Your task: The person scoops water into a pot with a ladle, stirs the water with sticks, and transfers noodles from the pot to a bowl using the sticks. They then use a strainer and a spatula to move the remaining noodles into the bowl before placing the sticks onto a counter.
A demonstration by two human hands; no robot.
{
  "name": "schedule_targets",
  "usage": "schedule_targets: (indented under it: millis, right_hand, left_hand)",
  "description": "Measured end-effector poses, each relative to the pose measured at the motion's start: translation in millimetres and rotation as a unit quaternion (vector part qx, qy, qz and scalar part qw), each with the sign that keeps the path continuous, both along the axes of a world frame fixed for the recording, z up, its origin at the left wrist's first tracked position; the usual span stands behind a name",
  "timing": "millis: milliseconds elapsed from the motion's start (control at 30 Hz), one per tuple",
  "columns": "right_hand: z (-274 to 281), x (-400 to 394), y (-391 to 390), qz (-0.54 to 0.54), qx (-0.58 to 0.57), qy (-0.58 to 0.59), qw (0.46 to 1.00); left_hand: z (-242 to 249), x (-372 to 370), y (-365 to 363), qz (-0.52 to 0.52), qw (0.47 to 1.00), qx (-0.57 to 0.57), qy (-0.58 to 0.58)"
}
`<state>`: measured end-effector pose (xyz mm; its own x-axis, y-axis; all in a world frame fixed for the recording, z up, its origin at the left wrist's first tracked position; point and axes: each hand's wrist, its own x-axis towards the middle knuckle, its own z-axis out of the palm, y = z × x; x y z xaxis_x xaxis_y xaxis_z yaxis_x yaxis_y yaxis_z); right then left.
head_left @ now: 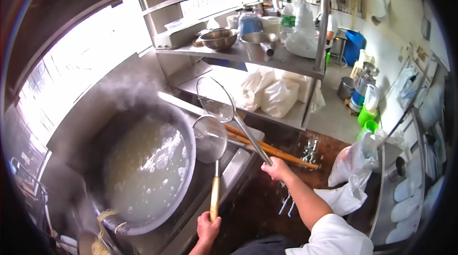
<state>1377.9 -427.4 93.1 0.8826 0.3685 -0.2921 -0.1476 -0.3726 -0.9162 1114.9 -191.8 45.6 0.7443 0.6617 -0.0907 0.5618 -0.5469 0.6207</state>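
Left hand [208, 228] grips a wooden-handled round mesh skimmer [210, 139], fingers clamped on the handle, over the rim of a wide steel pot [188, 133] of foamy, steaming water. Right hand [275, 168] clamps the metal handle of a 2nd mesh strainer [215, 107], raised higher.

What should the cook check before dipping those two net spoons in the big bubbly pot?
1. Left hand grips the wooden handle of the round strainer: ok.
2. Right hand grips the metal handle of the second strainer: ok.
3. Both strainer nets empty: ok, nothing shows in them.
4. Pot boiling: ok, foamy water and rising steam.
5. Hands away from the steam: ok, both are back from the pot rim.
6. Noodles hanging over the near rim: not ok, they trail outside.
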Motion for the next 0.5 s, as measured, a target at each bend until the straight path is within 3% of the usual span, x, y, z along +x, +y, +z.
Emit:
schedule_targets:
  millis: [100, 133, 233, 333, 467, 500]
  right_hand:
    - [2, -6, -1, -0.022, -0.005, -0.08, 0.997]
    - [-1, -10, -3, -0.027, 0.014, -0.068, 0.997]
    - [-1, -24, 0, -0.025, 0.028, -0.057, 0.998]
    - [1, -39, 10, 0.0, -0.013, -0.167, 0.986]
    - [-6, -54, 28, 0.013, 0.02, -0.193, 0.981]
    - [-5, -56, 31, 0.025, 0.026, -0.194, 0.98]
  left_hand:
    - [2, 12, 13, -0.013, 0.999, -0.044, -0.008]
    - [4, 13, 19, -0.019, 0.994, -0.11, 0.02]
    - [-8, 4, 36, -0.027, 0.989, -0.142, 0.005]
    - [2, -15, 49, -0.075, 0.993, -0.089, -0.009]
    - [5, -37, 62, -0.098, 0.994, -0.004, 0.04]
    - [7, -42, 62, -0.085, 0.991, 0.06, 0.079]
